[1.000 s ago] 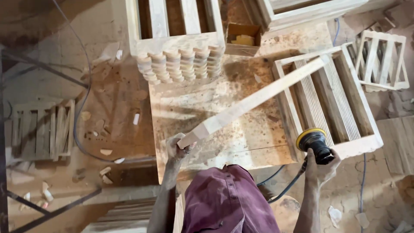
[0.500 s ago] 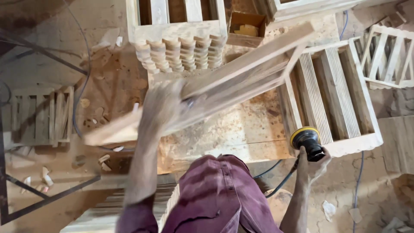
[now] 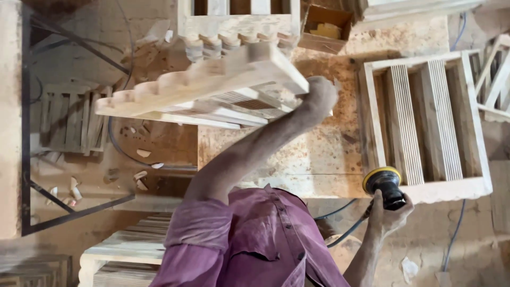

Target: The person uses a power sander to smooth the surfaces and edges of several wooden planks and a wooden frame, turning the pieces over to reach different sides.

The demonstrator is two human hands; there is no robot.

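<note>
From my remote seat, the left hand (image 3: 320, 95) is the hard part: it is blurred, and its fingers disappear behind the edge of the scalloped wooden frame (image 3: 202, 87), so I read it as closed on that frame without seeing the grip itself. The frame hangs in the air, tilted, over the left part of the workbench (image 3: 319, 154), with its slats showing underneath. My right hand (image 3: 388, 215) is wrapped tight around the yellow-rimmed sander (image 3: 383, 186), held at the near edge of the bench, just beside the slatted frame (image 3: 425, 122) lying flat there. The sander's cable (image 3: 340, 223) runs under my purple shirt (image 3: 249, 239), its far end out of sight. The bench top is speckled with sawdust. A small cardboard box (image 3: 325, 26) sits at the back. The floor (image 3: 154, 143) is dusty and strewn with offcuts.
</note>
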